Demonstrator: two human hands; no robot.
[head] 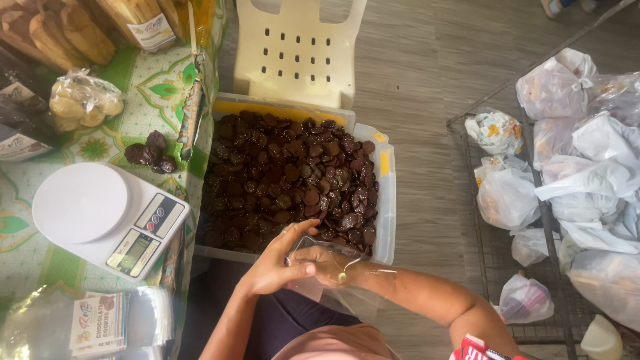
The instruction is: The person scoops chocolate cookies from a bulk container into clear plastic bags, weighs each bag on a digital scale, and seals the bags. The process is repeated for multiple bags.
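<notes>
Wooden floor, patterned counter (40, 253) at left. Left grip (277, 263) and right grip (327, 267) pinched on clear bag (333, 263), seemingly empty. Cookie bin (385, 200) just beyond grips, full. Scale (107, 217) left of grips, bare.

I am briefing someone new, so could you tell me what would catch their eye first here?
A clear plastic tub heaped with dark chocolate cookies fills the middle. Just below it, the left hand and right hand work a clear plastic bag. A white kitchen scale sits on the patterned table at left.
</notes>
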